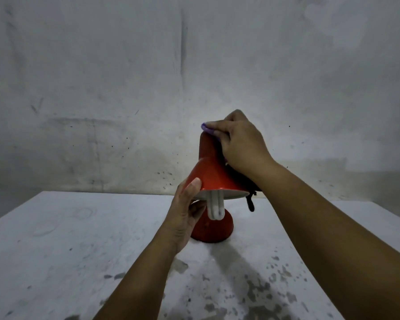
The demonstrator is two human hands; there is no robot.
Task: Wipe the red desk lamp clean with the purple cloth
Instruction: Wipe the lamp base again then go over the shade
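Grey table [79,239], purple cloth [206,128] under right fingers [219,125]

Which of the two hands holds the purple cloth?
The right hand, pressing the cloth on the narrow top of the lamp shade. The left hand only grips the shade's rim, without cloth.

Right hand [240,144] pressing purple cloth [207,128] on red desk lamp [211,172], left hand [185,215] steadying shade
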